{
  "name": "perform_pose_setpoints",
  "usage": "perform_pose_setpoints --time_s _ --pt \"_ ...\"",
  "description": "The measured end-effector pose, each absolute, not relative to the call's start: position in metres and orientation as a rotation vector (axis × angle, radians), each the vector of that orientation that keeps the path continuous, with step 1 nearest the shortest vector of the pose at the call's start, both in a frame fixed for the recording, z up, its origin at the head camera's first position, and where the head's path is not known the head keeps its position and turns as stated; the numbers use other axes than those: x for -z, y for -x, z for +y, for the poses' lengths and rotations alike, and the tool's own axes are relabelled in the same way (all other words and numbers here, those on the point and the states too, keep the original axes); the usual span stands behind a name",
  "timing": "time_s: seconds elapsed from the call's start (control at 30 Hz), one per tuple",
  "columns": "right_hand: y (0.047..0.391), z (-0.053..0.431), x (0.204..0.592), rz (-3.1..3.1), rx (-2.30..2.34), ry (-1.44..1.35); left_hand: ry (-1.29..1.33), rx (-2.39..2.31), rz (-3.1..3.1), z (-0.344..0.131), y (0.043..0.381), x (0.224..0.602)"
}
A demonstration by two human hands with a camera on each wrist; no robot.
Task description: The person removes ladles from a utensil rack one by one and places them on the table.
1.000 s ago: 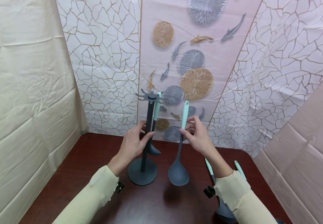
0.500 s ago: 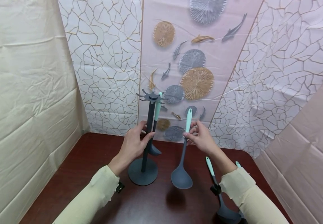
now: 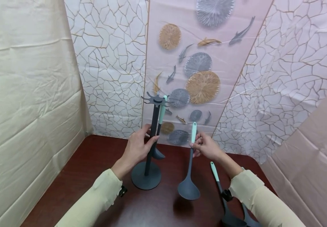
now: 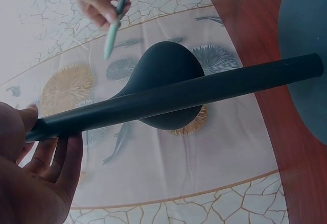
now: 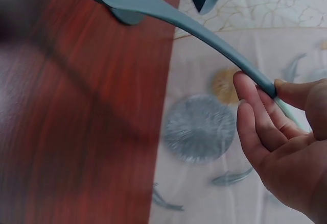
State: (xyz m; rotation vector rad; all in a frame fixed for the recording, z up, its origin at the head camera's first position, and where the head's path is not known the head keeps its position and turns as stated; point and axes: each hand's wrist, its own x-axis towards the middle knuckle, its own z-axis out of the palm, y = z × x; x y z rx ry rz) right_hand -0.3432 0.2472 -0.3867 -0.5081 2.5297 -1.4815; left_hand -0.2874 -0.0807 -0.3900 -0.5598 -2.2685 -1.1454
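Note:
My left hand (image 3: 137,144) grips the dark post of a utensil stand (image 3: 147,177), which has a round base and a hooked top. From the stand's far right side hangs a ladle (image 3: 159,154) with a mint handle. In the left wrist view its dark bowl (image 4: 166,55) shows behind the post. My right hand (image 3: 207,146) pinches a second ladle (image 3: 189,189) where the mint handle meets the grey shaft. That ladle stands nearly upright, bowl down, raised above the table to the right of the stand. The right wrist view shows thumb and fingers on its shaft (image 5: 219,45).
Two more mint-handled utensils lie on the dark red table (image 3: 101,164) at the right: a ladle-like one (image 3: 218,186) and another (image 3: 249,219) partly under the right sleeve. Patterned cloth (image 3: 112,78) hangs behind the table, plain cloth at both sides.
My right hand has lowered the held ladle and brought it slightly right. The left hand keeps its grip on the post. The head view has shifted a little.

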Motion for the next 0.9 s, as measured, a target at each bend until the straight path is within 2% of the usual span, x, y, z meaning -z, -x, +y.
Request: perform_pose_setpoints --time_s 0.3,0.9 --pt "0.342 0.268 0.418 2.384 1.453 0.369 0.557 1.138 -2.288 -0.077 0.284 0.397" --pt "0.345 0.289 0.439 2.293 1.375 0.305 0.527 1.136 -2.298 -0.079 0.288 0.39"
